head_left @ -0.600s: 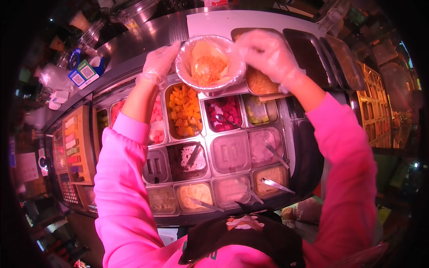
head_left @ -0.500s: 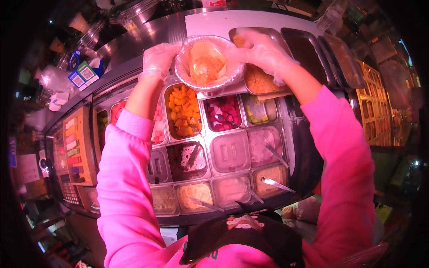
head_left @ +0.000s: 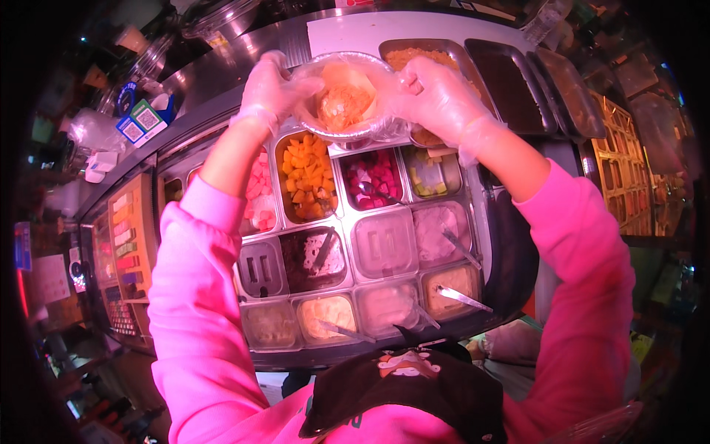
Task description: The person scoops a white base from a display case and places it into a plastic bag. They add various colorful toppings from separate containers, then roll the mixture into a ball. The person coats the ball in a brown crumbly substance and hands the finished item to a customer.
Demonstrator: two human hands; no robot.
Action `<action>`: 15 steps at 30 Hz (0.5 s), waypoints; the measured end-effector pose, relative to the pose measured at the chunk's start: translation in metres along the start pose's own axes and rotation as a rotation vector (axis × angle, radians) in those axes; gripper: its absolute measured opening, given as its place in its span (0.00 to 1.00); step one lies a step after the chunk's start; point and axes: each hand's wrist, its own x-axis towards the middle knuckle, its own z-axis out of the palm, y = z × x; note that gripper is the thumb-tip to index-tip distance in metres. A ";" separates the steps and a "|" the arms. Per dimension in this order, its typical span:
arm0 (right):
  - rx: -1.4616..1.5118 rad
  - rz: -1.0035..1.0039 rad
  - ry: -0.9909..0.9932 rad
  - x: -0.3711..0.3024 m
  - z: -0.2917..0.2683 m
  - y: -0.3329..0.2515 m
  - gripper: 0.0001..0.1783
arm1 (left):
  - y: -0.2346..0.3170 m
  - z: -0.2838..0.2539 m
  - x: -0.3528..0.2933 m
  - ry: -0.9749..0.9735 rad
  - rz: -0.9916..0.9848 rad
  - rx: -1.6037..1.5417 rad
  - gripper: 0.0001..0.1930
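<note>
A round metal bowl (head_left: 342, 136) lined with clear plastic is at the top middle, above the pans. Inside it a roundish clump of orange-brown crumb-coated food (head_left: 345, 106) lies on a pale sheet (head_left: 342, 74). Clear plastic gloves cover both hands. At the bowl's left rim is my left hand (head_left: 268, 87), its thumb reaching over the edge and its fingers bent on the plastic liner. My right hand (head_left: 438, 98) is closed at the right rim, pinching the liner, which bunches between hand and bowl. The fingertips of both hands are partly hidden.
Below sit metal pans of orange fruit cubes (head_left: 305, 177), magenta cubes (head_left: 373, 181) and pale green chunks (head_left: 430, 176). Nearer are lidded tubs (head_left: 383, 246) and creamy fillings with spoons (head_left: 325, 320). A crumb tray (head_left: 421, 56) and a dark tray (head_left: 510, 85) stand upper right.
My left hand has shifted slightly up and its thumb now reaches over the bowl. My right hand has drawn its fingers in from the crumb tray and closed beside the rim.
</note>
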 end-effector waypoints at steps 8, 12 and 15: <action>0.334 0.338 -0.453 0.034 -0.043 -0.024 0.03 | 0.016 -0.049 0.024 -0.257 -0.230 -0.204 0.10; 0.369 0.029 -0.254 0.047 -0.027 -0.030 0.13 | 0.038 -0.037 0.034 -0.402 -0.637 -1.007 0.09; 0.688 -0.136 -0.380 0.062 -0.004 -0.071 0.13 | 0.065 -0.039 0.028 -0.221 -0.384 -1.001 0.07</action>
